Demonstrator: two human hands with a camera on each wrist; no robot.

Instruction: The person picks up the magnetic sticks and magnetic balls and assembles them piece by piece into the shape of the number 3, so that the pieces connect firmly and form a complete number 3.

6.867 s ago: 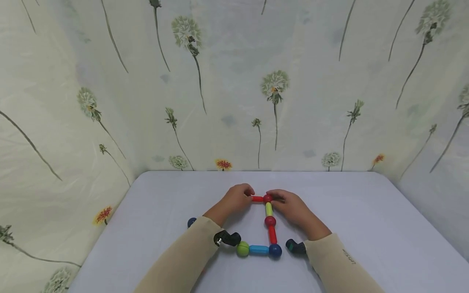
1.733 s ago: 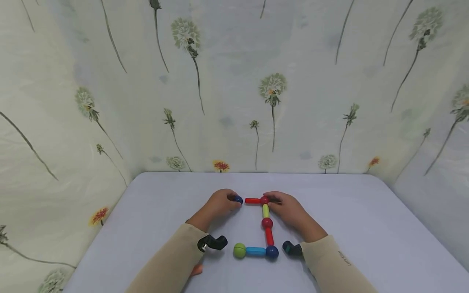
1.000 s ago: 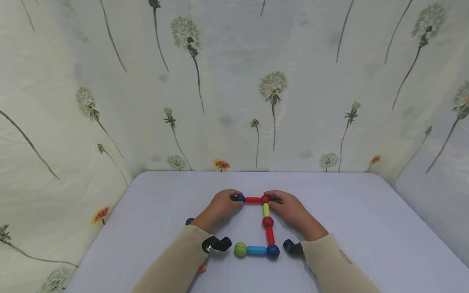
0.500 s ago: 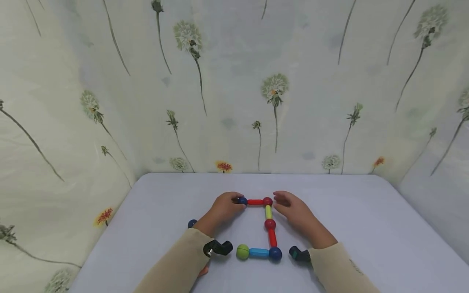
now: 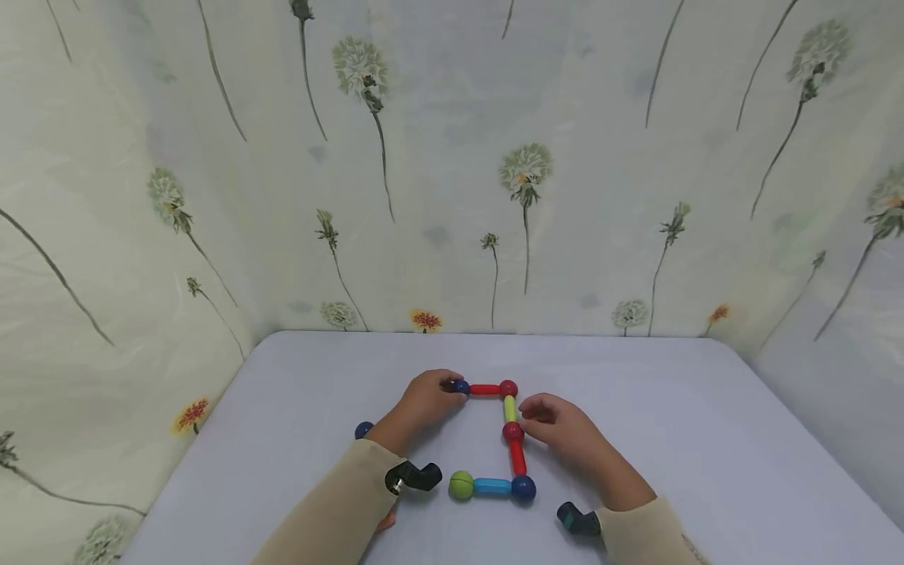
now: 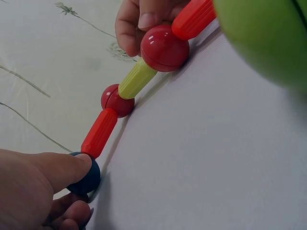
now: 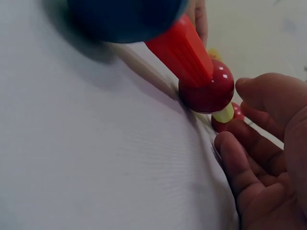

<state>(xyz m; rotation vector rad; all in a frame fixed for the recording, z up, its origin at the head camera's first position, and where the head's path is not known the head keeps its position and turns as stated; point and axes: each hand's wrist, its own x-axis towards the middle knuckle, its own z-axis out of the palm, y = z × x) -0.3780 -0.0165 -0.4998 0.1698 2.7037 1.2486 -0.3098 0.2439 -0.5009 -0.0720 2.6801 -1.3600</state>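
My left hand [image 5: 427,404] pinches a blue ball [image 6: 91,177] between thumb and fingers. This ball sits on the left end of the far red rod [image 5: 485,389]. A chain of rods and balls runs on: a red corner ball [image 5: 508,388], a yellow-green rod [image 5: 510,409], a red middle ball [image 5: 512,431], a second red rod [image 5: 518,458], a blue corner ball [image 5: 523,490], a light blue rod [image 5: 492,487] and a green ball [image 5: 461,485]. Beside the red middle ball is my right hand [image 5: 568,431], fingers loosely bent. In the right wrist view its thumb stands just off that ball.
Another blue ball [image 5: 363,429] lies left of my left forearm, partly hidden by it. An orange-red piece [image 5: 386,521] shows from under the left sleeve. A white table [image 5: 636,377] bears everything, with a flower-printed cloth [image 5: 452,157] behind it.
My left hand has brought the blue ball to the far red rod's end, where it now touches. My right hand has let go of the red corner ball and moved nearer, beside the red middle ball.
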